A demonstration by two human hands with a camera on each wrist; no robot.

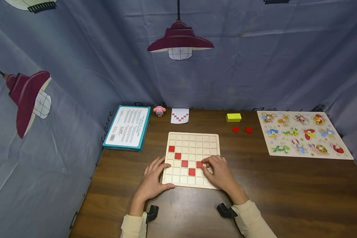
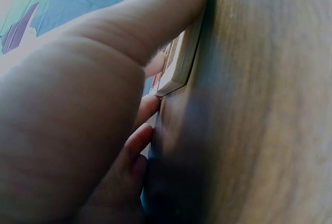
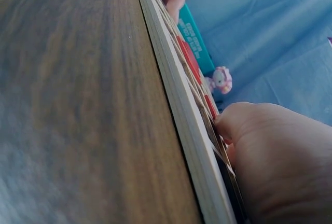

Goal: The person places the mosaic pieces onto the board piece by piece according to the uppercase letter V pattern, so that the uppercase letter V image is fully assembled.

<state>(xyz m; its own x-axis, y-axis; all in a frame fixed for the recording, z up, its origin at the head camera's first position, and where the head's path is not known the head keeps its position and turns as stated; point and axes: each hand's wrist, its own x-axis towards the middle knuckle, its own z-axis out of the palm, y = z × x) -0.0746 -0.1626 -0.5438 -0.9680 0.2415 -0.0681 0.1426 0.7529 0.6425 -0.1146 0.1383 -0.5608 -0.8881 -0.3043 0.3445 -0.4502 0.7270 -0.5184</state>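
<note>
My left hand (image 1: 151, 180): thumb spread wide from fingers, touching grid board (image 1: 193, 138) around near left corner. My right hand (image 1: 219, 172): thumb and forefinger narrow at red tile (image 1: 199, 164) on board; cannot tell if pinched. Four more tiles (image 1: 184, 163) left of those fingertips. Beyond, rightward: two loose tiles (image 1: 235, 129), then yellow block (image 1: 233, 118). Patterned card (image 1: 179, 116) ahead of left fingers.

Left hand (image 1: 151, 181): thumb spread wide from fingers; right hand (image 1: 219, 172): fingers bent, thumb near index fingertip.
</note>
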